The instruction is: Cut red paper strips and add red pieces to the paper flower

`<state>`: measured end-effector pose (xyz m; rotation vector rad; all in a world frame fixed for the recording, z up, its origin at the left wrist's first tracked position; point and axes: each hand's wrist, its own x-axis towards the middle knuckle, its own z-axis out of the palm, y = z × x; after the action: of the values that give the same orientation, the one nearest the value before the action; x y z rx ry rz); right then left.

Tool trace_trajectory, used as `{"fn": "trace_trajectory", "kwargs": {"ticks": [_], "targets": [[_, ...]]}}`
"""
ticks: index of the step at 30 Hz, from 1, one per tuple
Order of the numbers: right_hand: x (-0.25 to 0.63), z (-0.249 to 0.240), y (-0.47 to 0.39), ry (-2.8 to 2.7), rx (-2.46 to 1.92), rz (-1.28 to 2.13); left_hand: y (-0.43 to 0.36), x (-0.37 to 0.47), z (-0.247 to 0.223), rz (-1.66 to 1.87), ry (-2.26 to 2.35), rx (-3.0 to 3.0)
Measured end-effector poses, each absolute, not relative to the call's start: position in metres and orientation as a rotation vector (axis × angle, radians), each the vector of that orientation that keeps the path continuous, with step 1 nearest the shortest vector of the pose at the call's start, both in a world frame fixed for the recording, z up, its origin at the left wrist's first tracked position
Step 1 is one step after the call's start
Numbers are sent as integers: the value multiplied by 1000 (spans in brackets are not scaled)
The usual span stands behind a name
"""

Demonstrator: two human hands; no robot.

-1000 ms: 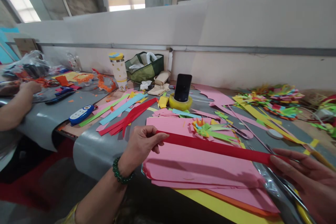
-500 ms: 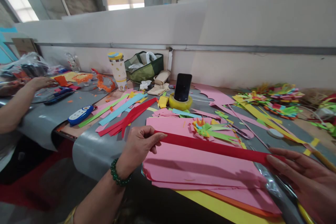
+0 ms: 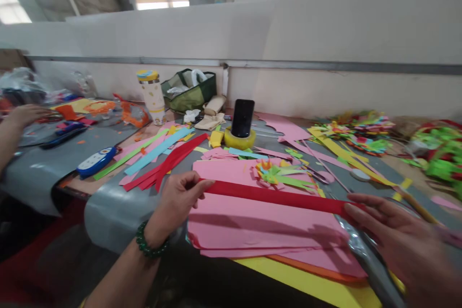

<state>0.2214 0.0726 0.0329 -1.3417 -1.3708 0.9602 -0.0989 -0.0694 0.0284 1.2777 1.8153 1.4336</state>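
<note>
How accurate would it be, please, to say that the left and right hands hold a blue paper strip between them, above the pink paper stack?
One detail is wrong: the paper strip is red, not blue, as the head view shows. The left hand and right hand do hold it between them, above the pink paper stack.

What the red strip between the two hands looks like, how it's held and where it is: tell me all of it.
The red strip is long, narrow and plain, apparently paper, with nearly straight edges. It is stretched out almost flat, slanting slightly downward in the picture toward the right hand, whose fingers hide that end. The left hand pinches the other end between thumb and fingers. It crosses in front of the pink sheets, seemingly raised above them.
</note>
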Motion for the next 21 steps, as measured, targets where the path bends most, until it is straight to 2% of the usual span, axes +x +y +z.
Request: {"fn": "trace_trajectory", "kwargs": {"ticks": [2, 9, 21], "targets": [[221, 32, 67, -1304, -1272, 1143, -71, -104, 23, 1355, 1862, 1346], [213, 26, 56, -1432, -1189, 1122, -63, -127, -5, 1029, 2026, 1608], [205, -9, 64, -1886, -1325, 757, -53, -134, -7, 473, 2213, 1738]]}}
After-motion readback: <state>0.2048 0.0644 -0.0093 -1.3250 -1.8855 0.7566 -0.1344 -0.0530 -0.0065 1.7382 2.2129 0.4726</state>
